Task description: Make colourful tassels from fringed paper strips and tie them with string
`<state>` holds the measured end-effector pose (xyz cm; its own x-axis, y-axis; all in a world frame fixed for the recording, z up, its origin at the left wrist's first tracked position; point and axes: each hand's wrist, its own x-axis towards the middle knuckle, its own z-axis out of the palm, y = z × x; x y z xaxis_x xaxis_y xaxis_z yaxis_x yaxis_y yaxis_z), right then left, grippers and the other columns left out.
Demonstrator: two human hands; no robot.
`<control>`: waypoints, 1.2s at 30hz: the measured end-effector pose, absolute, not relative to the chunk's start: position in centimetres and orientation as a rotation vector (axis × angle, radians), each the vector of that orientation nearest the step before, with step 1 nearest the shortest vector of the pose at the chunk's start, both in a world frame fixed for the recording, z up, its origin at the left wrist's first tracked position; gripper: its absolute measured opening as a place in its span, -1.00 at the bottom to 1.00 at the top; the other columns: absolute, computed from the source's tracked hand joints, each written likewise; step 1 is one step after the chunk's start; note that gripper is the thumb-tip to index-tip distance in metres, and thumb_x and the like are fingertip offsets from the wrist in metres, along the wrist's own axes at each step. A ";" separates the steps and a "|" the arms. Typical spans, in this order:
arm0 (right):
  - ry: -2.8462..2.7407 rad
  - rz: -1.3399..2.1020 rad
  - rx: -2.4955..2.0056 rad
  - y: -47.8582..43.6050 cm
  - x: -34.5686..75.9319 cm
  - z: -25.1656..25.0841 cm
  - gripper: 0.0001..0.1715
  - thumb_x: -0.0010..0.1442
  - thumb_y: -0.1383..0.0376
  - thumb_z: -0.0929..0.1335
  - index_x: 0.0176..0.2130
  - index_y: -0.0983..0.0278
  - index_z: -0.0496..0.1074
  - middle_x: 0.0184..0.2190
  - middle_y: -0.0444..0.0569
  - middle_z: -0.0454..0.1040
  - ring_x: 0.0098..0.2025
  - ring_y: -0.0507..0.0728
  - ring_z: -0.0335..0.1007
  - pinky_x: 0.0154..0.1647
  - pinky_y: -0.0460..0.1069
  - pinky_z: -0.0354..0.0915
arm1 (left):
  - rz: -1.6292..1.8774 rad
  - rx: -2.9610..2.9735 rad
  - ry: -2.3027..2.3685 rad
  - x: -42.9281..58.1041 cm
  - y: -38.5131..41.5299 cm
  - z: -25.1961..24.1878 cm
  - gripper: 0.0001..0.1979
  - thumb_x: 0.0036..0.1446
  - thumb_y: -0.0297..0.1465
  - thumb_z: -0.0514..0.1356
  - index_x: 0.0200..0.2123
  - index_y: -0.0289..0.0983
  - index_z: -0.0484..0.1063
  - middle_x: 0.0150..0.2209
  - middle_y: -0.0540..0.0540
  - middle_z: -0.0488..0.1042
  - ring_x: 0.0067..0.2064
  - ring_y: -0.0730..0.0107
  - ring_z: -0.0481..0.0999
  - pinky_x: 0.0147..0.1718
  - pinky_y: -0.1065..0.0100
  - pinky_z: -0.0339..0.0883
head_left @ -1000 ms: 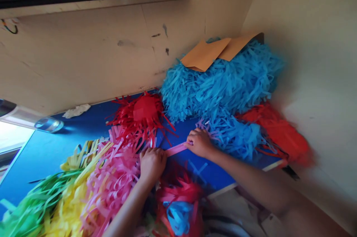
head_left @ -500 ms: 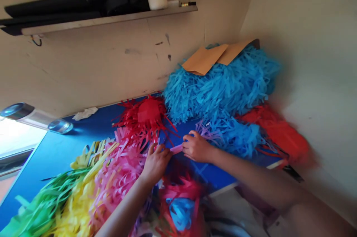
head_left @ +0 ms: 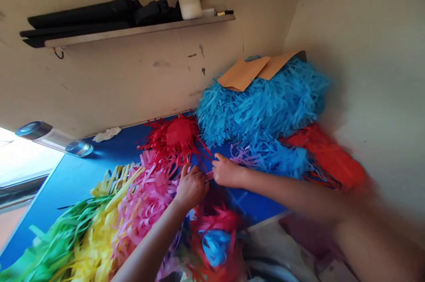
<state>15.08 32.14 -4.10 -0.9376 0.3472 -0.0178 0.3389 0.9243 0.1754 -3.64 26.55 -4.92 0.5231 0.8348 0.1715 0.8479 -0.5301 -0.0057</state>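
Between my hands a short pink paper strip (head_left: 209,176) is stretched above the blue table (head_left: 133,142). My left hand (head_left: 192,186) is closed on its left end, beside fringed pink paper (head_left: 149,200). Closed on the right end is my right hand (head_left: 227,171), near some purple fringe (head_left: 245,156). A red fringed bundle (head_left: 179,133) lies just behind the hands. Below them, at the near edge, sits a red fringed bunch (head_left: 221,220) with blue paper (head_left: 216,246) in its middle.
Yellow (head_left: 96,237) and green (head_left: 63,233) fringe lie left. A large blue fringed pile (head_left: 262,100) with brown envelopes (head_left: 244,74) stands at the back, red fringe (head_left: 332,156) right of it. A clear bottle (head_left: 55,138) is far left. A shelf (head_left: 142,31) hangs above.
My hands have come closer together, so less of the pink strip shows between them. The whole view has shifted slightly, with the shelf and bottle appearing further right.
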 end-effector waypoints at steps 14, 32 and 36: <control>3.200 0.131 0.829 32.1 15.5 -5.8 -0.80 0.32 0.37 0.26 -0.24 0.32 0.49 -0.25 0.07 0.50 -0.11 0.21 0.24 -0.01 0.17 0.01 | -0.362 -2.528 -1.635 -3.5 25.7 -5.9 -0.75 0.25 -0.45 0.07 -0.42 -0.22 0.50 -0.39 -0.10 0.56 -0.17 0.14 0.47 0.03 -0.05 0.10; 2.888 -0.520 1.517 34.8 17.6 -7.5 -0.87 0.14 0.26 0.44 -0.43 0.22 0.55 -0.34 -0.09 0.55 -0.19 0.14 0.35 -0.21 -0.01 0.08 | -0.336 -2.431 -2.052 -6.1 26.6 -7.3 -0.75 0.20 -0.29 0.14 -0.46 -0.20 0.54 -0.38 -0.12 0.58 -0.19 0.16 0.48 -0.18 0.16 0.21; 2.895 -0.459 1.511 34.4 17.5 -6.6 -0.91 0.14 0.26 0.43 -0.36 0.24 0.54 -0.28 -0.04 0.55 -0.15 0.17 0.32 -0.14 0.04 0.09 | -0.275 -2.471 -1.974 -6.0 27.1 -6.3 -0.83 0.18 -0.35 0.16 -0.41 -0.20 0.53 -0.36 -0.12 0.56 -0.18 0.11 0.47 -0.11 0.08 0.19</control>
<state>17.52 34.36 -6.64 -0.5705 0.8212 0.0097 0.7779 0.5441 -0.3143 -5.98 27.13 -6.31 0.2119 0.9706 0.1145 0.9649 -0.2264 0.1329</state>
